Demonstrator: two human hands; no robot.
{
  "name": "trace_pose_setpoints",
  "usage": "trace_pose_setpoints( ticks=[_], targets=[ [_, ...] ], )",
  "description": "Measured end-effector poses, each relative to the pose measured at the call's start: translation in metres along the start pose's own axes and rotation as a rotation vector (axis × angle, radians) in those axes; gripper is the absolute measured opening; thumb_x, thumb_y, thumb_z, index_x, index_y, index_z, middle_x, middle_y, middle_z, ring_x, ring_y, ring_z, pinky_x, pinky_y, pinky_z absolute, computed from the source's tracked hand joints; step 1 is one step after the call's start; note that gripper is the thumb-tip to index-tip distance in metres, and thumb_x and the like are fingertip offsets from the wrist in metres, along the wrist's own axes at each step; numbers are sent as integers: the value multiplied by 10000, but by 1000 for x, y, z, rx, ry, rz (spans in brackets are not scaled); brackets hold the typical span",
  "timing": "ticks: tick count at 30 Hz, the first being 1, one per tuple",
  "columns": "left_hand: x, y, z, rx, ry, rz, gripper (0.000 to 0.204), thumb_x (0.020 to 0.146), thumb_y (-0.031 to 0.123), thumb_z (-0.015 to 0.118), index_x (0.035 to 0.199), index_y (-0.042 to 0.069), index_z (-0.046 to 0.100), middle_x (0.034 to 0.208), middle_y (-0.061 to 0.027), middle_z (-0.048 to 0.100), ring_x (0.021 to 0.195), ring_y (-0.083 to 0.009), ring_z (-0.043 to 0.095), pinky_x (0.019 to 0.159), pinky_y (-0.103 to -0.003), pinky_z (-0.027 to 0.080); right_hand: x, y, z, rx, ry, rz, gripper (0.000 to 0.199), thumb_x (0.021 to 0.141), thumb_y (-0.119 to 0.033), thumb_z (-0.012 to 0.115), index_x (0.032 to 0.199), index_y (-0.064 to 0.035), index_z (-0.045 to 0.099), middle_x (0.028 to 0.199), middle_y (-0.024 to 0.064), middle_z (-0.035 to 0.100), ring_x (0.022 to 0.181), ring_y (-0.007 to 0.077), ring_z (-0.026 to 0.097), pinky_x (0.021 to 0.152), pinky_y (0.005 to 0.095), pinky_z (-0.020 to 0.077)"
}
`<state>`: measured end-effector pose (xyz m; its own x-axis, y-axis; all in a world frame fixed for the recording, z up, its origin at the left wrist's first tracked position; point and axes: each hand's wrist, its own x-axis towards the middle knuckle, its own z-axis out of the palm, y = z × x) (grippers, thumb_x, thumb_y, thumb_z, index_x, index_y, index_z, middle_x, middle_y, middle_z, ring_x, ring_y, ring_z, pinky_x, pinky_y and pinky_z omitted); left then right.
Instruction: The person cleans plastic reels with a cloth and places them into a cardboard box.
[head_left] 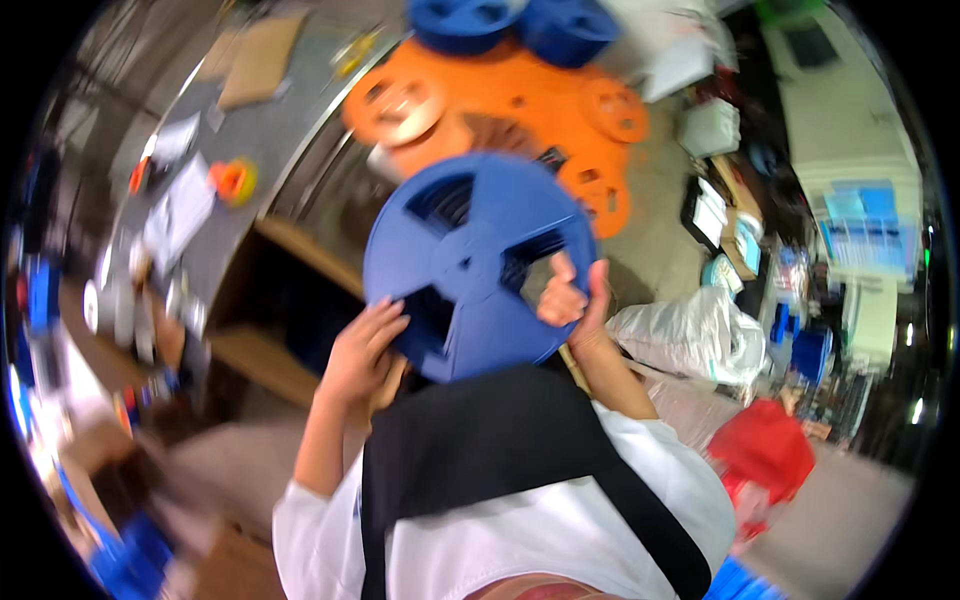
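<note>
A large blue plastic reel (480, 262) with wedge-shaped openings is held up in front of my chest, its flat round face toward me. My left hand (362, 352) grips the rim at the lower left, fingertips over the edge of an opening. On the right side, my right hand (575, 298) has its fingers in another opening and its thumb along the outer rim. Dark ridged material shows through the upper openings; I cannot tell what it is. The black apron (480, 430) lies just behind the reel's lower edge.
Beyond the reel, an orange surface (520, 95) bears orange discs and blue reels (465, 22). A grey table (270, 130) with papers and a tape roll (236, 181) runs along the left. Below it stands an opened cardboard box (270, 360). Silvery plastic bag (695, 335) and red bag (765, 450) lie right.
</note>
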<state>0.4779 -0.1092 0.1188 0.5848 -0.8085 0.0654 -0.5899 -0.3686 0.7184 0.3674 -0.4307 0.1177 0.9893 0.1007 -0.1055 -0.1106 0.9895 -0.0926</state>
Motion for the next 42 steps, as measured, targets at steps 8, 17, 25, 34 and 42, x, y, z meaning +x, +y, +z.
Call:
trace_pose_setpoints(
  ticks=[8,17,25,34,42],
  targets=[
    [111,-67,79,138,43,-219,643,970,306,371,1446,-33,104,1492,-284,97,1391,-428,65,1114,-518,80,23,-3,-21,4,-87,7,461,865,-558,520,893,-98,500,550,-27,355,460,96,335,474,268,300],
    [186,6,113,-56,-198,299,621,975,365,287,1451,-10,148,1507,-223,149,1406,-370,101,1122,-475,87,3,-11,-25,-60,-84,-234,436,904,-533,475,888,-98,470,572,-25,378,478,89,355,483,256,309],
    [197,-51,155,-101,-232,-1,570,987,248,291,1444,-40,108,1503,-255,103,1405,-378,76,1131,-457,66,-6,-40,-41,33,-55,-290,426,912,-523,465,880,-100,499,574,-21,375,492,99,368,480,265,320],
    [203,-38,147,-153,-233,74,566,982,254,283,1438,-48,137,1489,-270,142,1393,-397,115,1128,-458,100,-5,-56,-39,30,-74,-280,422,908,-521,474,871,-101,495,569,-19,377,492,105,375,488,268,330],
    [202,10,137,-122,-197,157,587,963,223,341,1437,-51,131,1498,-263,119,1398,-397,100,1123,-479,92,2,-61,-33,17,-77,-250,412,902,-512,495,870,-101,497,556,-15,373,491,109,376,489,273,333]
  ],
)
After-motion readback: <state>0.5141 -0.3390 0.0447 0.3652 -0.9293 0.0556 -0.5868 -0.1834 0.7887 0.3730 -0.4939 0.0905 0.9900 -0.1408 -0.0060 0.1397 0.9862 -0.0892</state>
